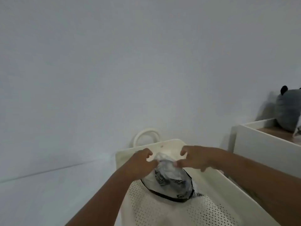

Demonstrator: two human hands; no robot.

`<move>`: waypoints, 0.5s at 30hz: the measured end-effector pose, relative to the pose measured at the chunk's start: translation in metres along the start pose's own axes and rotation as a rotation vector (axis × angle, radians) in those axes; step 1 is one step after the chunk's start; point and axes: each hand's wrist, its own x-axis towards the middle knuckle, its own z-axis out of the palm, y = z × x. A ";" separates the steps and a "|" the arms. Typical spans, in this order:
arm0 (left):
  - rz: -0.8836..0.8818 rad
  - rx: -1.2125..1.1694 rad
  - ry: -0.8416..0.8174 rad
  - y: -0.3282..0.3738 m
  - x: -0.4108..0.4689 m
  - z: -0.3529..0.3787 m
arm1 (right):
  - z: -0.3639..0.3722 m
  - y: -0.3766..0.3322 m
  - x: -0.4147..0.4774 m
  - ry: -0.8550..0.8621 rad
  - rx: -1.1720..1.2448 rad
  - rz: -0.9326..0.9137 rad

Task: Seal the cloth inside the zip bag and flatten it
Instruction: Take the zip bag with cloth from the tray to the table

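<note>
A clear zip bag (169, 173) with a black edge lies on the perforated white tray top (146, 207). Inside it shows a black-and-white striped cloth (164, 179); a bit of striped cloth also sticks out at the bag's near right corner. My left hand (140, 162) pinches the bag's far end from the left. My right hand (195, 158) pinches the same end from the right. Both hands hold that end slightly raised, thumbs and forefingers close together.
The tray belongs to a white cart with a raised rim (211, 175) and a looped handle (145, 136) at its far side. A white shelf (260, 141) stands to the right with a grey plush toy (288, 110) on it. A plain wall fills the background.
</note>
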 end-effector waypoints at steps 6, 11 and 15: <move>-0.008 0.254 -0.013 0.003 -0.030 0.020 | 0.026 0.012 -0.032 -0.209 0.119 0.121; 0.032 0.354 0.030 0.013 -0.045 0.021 | 0.036 0.003 -0.055 -0.077 0.178 0.055; 0.102 0.211 0.230 0.028 -0.059 -0.004 | 0.023 -0.016 -0.069 0.150 0.423 -0.037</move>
